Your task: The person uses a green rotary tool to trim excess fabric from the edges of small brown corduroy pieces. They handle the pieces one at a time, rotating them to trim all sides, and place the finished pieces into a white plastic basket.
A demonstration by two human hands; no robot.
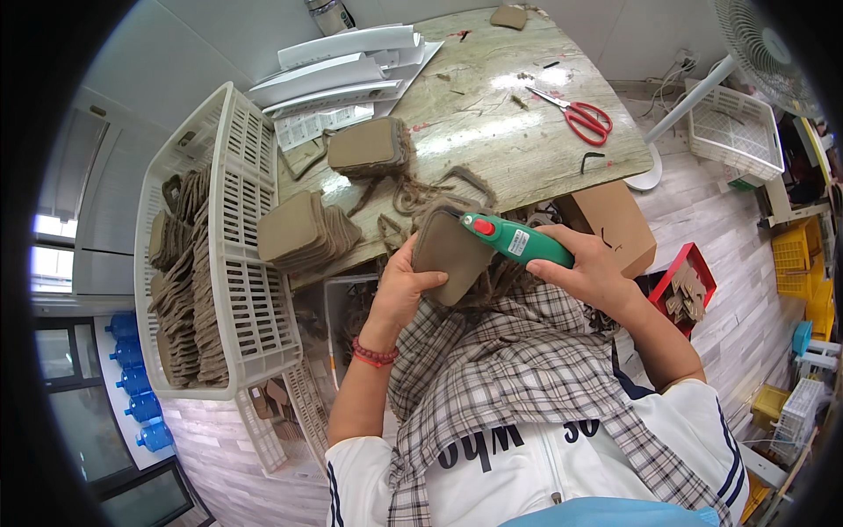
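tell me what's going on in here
A person's left grip holds a rounded brown pad while the right grip holds a green handheld tool, its tip at the pad's upper edge. Two stacks of similar pads and red-handled scissors lie on the table; more pads stand in the white basket.

Loose white sheets [338, 81] lie stacked left of centre near the top of the frame, just below a shiny metallic object [331, 16], perhaps a flask, though the top edge crops it. Red-handled scissors [590, 122] rest at the upper right. Beyond them, a pedestal fan [774, 51] stands near a white crate [734, 152]. Blue water jugs [134, 381] line the lower left; yellow bins [794, 259] sit far right.
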